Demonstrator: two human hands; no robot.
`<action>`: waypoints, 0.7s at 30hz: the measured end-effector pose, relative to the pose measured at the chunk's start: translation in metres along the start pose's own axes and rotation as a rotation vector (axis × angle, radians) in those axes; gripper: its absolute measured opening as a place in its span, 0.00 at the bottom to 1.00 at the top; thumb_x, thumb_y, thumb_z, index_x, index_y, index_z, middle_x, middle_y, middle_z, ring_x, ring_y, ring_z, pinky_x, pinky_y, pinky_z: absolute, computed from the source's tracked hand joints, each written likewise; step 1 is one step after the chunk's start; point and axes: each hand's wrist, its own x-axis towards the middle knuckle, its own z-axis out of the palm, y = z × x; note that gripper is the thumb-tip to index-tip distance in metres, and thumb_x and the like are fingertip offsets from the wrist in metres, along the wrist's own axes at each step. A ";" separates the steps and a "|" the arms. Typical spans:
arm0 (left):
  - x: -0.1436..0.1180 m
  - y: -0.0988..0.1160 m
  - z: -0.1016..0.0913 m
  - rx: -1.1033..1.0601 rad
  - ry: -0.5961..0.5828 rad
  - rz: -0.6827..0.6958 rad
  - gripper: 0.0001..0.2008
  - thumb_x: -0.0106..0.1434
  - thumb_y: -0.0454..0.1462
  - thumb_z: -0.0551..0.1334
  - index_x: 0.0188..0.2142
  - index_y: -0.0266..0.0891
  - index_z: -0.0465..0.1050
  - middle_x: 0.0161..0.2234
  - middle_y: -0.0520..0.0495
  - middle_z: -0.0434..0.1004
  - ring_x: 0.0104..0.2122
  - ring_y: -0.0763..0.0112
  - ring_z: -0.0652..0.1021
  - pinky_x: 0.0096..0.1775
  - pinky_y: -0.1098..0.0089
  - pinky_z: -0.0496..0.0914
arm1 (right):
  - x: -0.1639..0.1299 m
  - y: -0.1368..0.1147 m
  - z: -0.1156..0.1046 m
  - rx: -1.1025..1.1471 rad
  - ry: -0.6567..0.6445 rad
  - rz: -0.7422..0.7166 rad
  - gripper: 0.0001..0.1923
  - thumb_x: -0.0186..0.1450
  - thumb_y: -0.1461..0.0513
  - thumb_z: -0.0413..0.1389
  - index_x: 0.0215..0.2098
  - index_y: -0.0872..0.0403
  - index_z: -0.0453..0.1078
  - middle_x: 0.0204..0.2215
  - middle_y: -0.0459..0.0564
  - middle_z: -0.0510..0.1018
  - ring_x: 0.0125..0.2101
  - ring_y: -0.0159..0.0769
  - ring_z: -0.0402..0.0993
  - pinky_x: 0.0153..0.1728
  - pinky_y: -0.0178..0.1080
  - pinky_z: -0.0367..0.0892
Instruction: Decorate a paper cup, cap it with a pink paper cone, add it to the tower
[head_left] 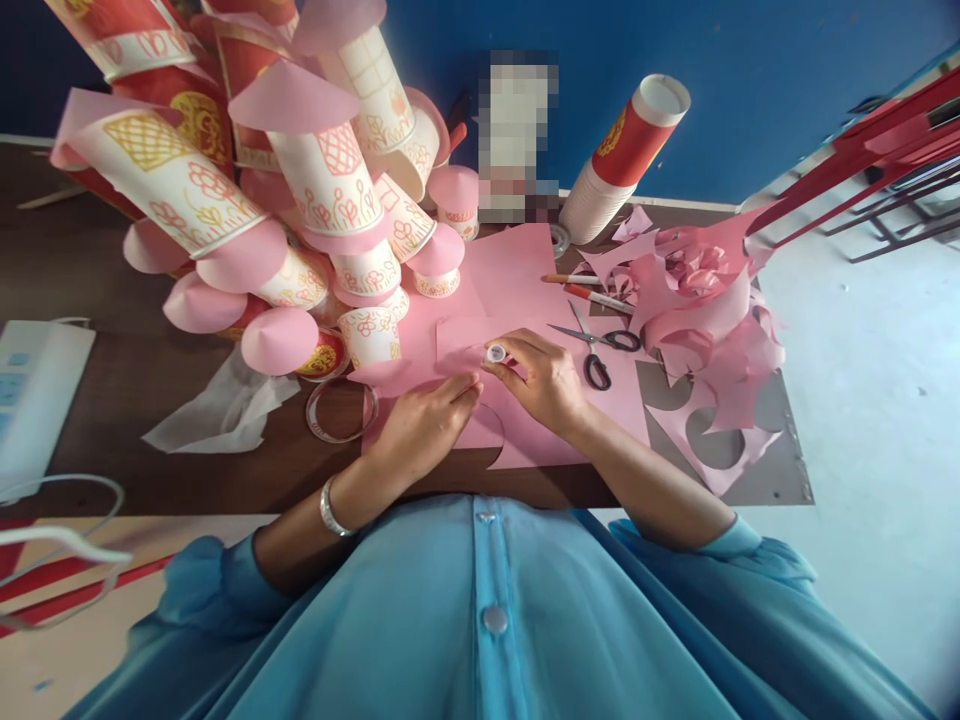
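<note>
My right hand pinches a small tube with a round white end, held over sheets of pink paper. Close beside it on the left, my left hand has its fingers pressed together at the pink paper. What lies under those fingertips is partly hidden. A curved cut line shows in the paper below the hands. Black-handled scissors lie spread on the paper, right of my right hand. Decorated paper cups with pink cone tops are stacked high at the left.
A tall stack of paper cups leans at the back. Two markers lie near pink paper scraps on the right. Left of my hands are a paper ring, a crumpled clear bag and a white box.
</note>
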 end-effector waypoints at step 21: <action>-0.001 -0.001 0.000 0.022 0.037 0.046 0.14 0.74 0.29 0.56 0.54 0.33 0.77 0.55 0.39 0.83 0.45 0.60 0.87 0.38 0.65 0.82 | -0.002 0.008 -0.029 -0.130 0.175 -0.010 0.04 0.72 0.63 0.59 0.40 0.50 0.77 0.37 0.50 0.84 0.35 0.37 0.81 0.37 0.38 0.74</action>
